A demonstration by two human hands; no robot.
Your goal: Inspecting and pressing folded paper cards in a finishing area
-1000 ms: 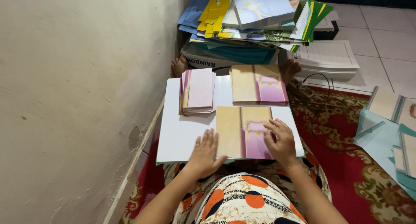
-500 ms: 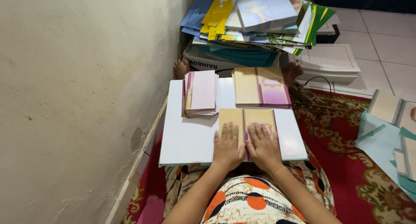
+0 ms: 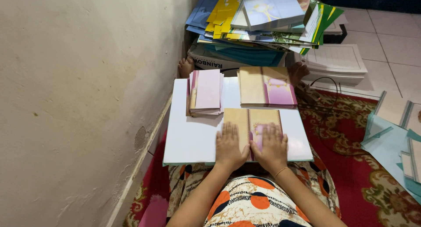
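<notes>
A white board [image 3: 193,135] lies across the person's lap, close to a rough, pale wall [image 3: 79,100] on the left. On the near part of the board lies a tan and pink card [image 3: 252,121], flat and made of stiff paper, with a fold line down its middle. The left hand [image 3: 229,147] and the right hand [image 3: 272,148] both lie flat on this card, side by side and almost touching, with the fingers stretched out and pressing down, not gripping anything. The hands hide most of the lower half of the card. Farther back on the board sits a small stack of folded pink cards [image 3: 205,93] on the left, and a stack of open tan and pink cards [image 3: 266,86] on the right. Behind the board a tall, messy pile of coloured paper sheets [image 3: 267,21], blue, yellow and green, rests on a cardboard box [image 3: 210,60]. Two bare feet peek out beside that box. Next to the pile lies a stack of white sheets [image 3: 335,60] on a tiled floor. A red patterned rug [image 3: 351,165] covers the floor to the right, with teal and tan cards [image 3: 394,130] spread on it. A moment ago the hands were farther apart, at the outer edges of the card; now they have come together at the middle fold.
</notes>
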